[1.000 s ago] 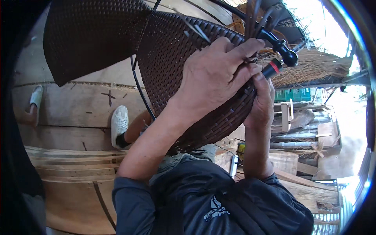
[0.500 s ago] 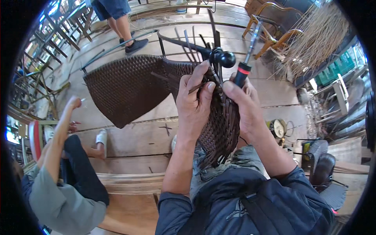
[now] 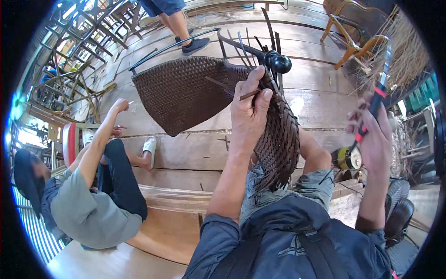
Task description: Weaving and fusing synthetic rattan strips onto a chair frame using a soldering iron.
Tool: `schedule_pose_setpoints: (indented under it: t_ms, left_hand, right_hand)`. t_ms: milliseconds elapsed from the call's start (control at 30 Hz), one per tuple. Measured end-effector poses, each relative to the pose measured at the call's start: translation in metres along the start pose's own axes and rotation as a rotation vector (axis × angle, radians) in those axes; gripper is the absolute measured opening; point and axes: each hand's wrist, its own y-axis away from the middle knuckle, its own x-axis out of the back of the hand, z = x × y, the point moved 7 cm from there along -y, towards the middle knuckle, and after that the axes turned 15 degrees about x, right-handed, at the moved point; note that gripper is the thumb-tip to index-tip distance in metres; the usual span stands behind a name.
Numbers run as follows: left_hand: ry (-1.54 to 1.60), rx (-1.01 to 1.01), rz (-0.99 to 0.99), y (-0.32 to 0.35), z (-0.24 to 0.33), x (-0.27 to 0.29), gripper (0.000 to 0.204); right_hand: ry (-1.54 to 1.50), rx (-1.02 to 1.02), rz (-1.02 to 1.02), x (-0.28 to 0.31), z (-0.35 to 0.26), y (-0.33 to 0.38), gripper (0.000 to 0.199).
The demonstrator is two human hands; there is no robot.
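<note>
My left hand is closed on a brown weaving strip at the edge of a dark brown woven chair panel. The near part of the woven work hangs down over my lap, with loose ends along its side. Just beyond my fingertips is a shiny black ball on the black frame bar, where several loose strips stick up. Out to the right, apart from the weave, my right hand grips a tool with a black and red handle. Its long metal blade points upward.
A seated co-worker in a grey shirt is at the left, one arm raised. Another person's legs stand at the far side. A rattan chair and a bundle of dry strands lie far right. Planks lie nearby.
My right hand has moved away from the woven edge to the right, carrying the tool. My left hand stays at the edge with the strip. The view has shifted, so the scene sits further right.
</note>
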Motion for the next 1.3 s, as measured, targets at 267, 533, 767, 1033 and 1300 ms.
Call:
schedule_pose_setpoints:
  t_ms: [267, 533, 767, 1033, 1300]
  left_hand:
    - [0.019, -0.034, 0.040, 0.002, 0.003, 0.000, 0.038]
    - [0.055, -0.040, 0.031, 0.003, 0.003, -0.001, 0.037]
    - [0.112, 0.021, -0.021, 0.003, -0.010, -0.004, 0.036]
    - [0.225, -0.016, 0.002, 0.003, -0.016, -0.006, 0.039]
    - [0.244, -0.021, -0.017, 0.003, -0.017, -0.007, 0.036]
  right_hand:
    - [-0.245, -0.565, -0.689, -0.089, 0.016, 0.117, 0.034]
    - [-1.018, -0.938, -0.647, -0.182, 0.006, 0.163, 0.034]
    - [-1.331, -1.060, -0.666, -0.216, -0.003, 0.163, 0.037]
    - [-1.394, -0.997, -0.579, -0.218, 0.001, 0.147, 0.033]
    - [-1.386, -0.965, -0.568, -0.219, 0.003, 0.140, 0.034]
